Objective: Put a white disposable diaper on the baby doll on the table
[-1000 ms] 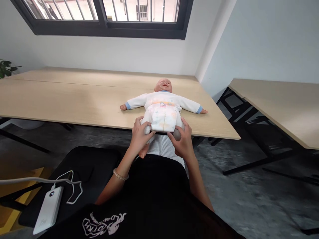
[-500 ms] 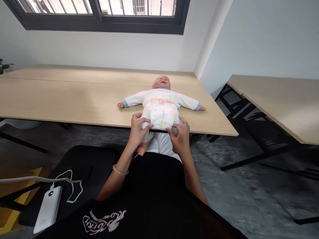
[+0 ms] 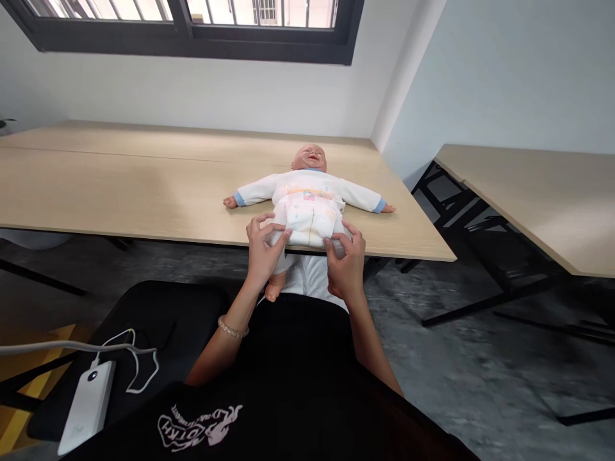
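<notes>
A baby doll (image 3: pixel 310 192) in a white top with blue cuffs lies on its back on the wooden table (image 3: pixel 144 192), arms spread, legs hanging over the near edge. A white diaper (image 3: pixel 310 224) covers its hips. My left hand (image 3: pixel 263 253) grips the doll's hip and thigh at the diaper's left side, fingers curled. My right hand (image 3: pixel 346 266) holds the diaper's right side, thumb and fingers pinching the edge. One bare foot (image 3: pixel 273 291) dangles below my left hand.
A second wooden table (image 3: pixel 528 198) stands to the right with a gap of grey floor between. A black seat (image 3: pixel 158 320) at lower left carries a white power bank (image 3: pixel 86 410) with a cable. A window runs along the wall above.
Both hands have slid a little up the doll's hips along the diaper. The view has shifted slightly, and the doll stays in place.
</notes>
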The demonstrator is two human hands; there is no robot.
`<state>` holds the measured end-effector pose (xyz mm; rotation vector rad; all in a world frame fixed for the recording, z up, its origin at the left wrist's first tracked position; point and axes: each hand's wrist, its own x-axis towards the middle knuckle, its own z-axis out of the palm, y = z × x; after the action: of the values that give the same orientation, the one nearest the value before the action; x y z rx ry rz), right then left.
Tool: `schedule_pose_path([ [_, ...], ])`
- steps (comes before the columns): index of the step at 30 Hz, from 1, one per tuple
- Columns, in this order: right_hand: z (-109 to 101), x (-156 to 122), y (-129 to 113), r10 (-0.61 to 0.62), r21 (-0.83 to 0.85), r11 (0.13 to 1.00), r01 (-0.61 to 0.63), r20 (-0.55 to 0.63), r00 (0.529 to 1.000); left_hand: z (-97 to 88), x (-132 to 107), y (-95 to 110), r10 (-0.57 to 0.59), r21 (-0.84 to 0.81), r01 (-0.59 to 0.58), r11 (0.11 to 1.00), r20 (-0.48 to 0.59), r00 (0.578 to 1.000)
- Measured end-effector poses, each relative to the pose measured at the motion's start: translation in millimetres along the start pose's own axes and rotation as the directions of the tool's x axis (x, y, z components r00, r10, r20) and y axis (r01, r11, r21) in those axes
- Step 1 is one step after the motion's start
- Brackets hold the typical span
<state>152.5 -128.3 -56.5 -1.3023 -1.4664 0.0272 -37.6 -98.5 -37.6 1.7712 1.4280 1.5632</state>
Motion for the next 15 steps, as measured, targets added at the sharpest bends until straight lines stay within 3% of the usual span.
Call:
schedule_pose_path([
  [6, 2.1, 4.6, 0.6, -0.011, -0.082, 0.997, 0.009, -0.021, 1.000, 3.9, 2.2, -3.6, 0.011, -0.158, -0.008, 0.987, 0.019, 1.000],
  [11, 5.6, 5.7, 0.4, 0.011, -0.085, 0.996, -0.012, -0.022, 1.000, 5.7, 2.8, -12.4, -0.029, -0.165, 0.033, 0.986, 0.025, 0.999],
  [15, -3.7, 2.7, 4.1, -0.016, -0.053, 0.998, 0.018, 0.041, 0.999, 0.3, 2.4, -12.3, -0.027, -0.177, 0.039, 0.983, 0.072, 0.997],
])
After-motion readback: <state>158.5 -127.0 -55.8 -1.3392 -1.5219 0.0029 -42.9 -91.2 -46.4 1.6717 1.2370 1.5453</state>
